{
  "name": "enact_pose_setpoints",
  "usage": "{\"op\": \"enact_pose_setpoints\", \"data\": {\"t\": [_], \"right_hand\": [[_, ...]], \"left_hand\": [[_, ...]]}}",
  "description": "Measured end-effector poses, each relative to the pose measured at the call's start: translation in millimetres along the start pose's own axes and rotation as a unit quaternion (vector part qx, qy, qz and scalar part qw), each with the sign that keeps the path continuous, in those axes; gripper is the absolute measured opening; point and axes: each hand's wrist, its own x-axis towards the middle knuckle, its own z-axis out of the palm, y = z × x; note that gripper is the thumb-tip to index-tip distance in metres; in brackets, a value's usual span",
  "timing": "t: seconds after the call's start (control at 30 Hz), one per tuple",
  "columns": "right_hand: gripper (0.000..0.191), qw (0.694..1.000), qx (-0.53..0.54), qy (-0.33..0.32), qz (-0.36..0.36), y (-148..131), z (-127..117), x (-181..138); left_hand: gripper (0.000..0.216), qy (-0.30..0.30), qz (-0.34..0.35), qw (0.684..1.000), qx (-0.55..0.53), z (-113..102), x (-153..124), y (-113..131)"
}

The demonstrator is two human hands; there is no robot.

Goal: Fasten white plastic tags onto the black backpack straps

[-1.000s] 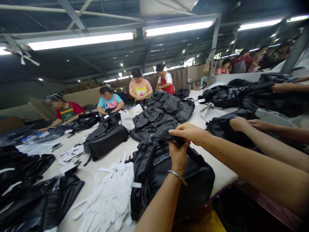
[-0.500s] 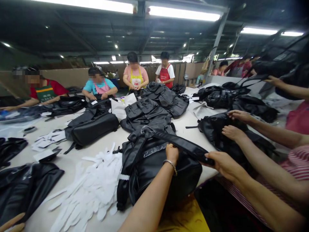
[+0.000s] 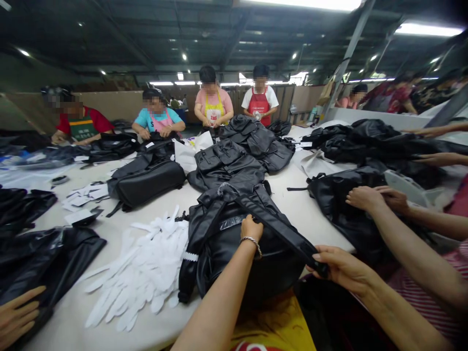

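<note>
A black backpack lies in front of me with its shoulder straps facing up. My right hand pinches the lower end of one shoulder strap and holds it out taut to the right. Closed on the inner edge of that same strap, higher up, is my left hand, with a bracelet at its wrist; its fingertips are partly hidden. The other shoulder strap rests along the bag's left side, with a white zigzag-edged strip on it. A clear plastic film shows near the bag's top.
White elongated pieces are heaped left of the backpack. More black bags pile up behind it, and another black bag lies left. At right, a co-worker's hands work on a bag; another person's hand rests at lower left.
My view has shifted slightly, tilting down. The strap is still held, its end now lower, and my left hand sits a little further left. A co-worker's hand has come further in at lower left.
</note>
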Motion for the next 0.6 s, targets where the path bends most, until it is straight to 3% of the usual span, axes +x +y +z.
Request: {"op": "enact_pose_setpoints", "data": {"t": [0.1, 0.17, 0.2, 0.23, 0.3, 0.33, 0.43, 0.5, 0.6], "right_hand": [[0.012, 0.999, 0.014, 0.029, 0.0, -0.9, 7.6, -8.6], [0.012, 0.999, 0.022, 0.042, 0.004, -2.0, 15.8, -14.7], [0.013, 0.999, 0.026, 0.045, 0.005, -2.5, 20.0, -17.4], [0.014, 0.998, 0.03, 0.047, 0.007, -2.8, 24.2, -19.9], [0.016, 0.998, 0.035, 0.051, 0.005, -1.6, 32.0, -24.2], [0.017, 0.998, 0.035, 0.051, 0.004, 0.3, 35.6, -26.1], [0.019, 0.997, 0.029, 0.071, 0.003, 12.3, 44.7, -30.8], [0.019, 0.996, 0.023, 0.089, -0.004, 24.7, 48.6, -33.1], [0.017, 0.995, 0.025, 0.098, -0.011, 41.9, 51.3, -35.5]], "left_hand": [[0.034, -0.009, -0.008, 0.999, -0.035, -14.0, -41.0, 5.2], [0.026, -0.083, -0.058, 0.99, -0.1, -14.4, -77.4, 7.4], [0.029, -0.151, -0.101, 0.97, -0.161, -11.7, -94.4, 7.8], [0.034, -0.232, -0.156, 0.927, -0.252, -7.4, -108.5, 7.7], [0.036, -0.318, -0.228, 0.828, -0.401, 4.2, -123.9, 6.7], [0.034, -0.325, -0.246, 0.79, -0.458, 10.2, -124.7, 6.2], [0.019, -0.251, -0.241, 0.747, -0.567, 23.5, -109.2, 6.1], [0.011, -0.196, -0.231, 0.737, -0.605, 26.7, -96.7, 6.7], [0.008, -0.156, -0.232, 0.75, -0.599, 25.4, -90.2, 6.4]]}}
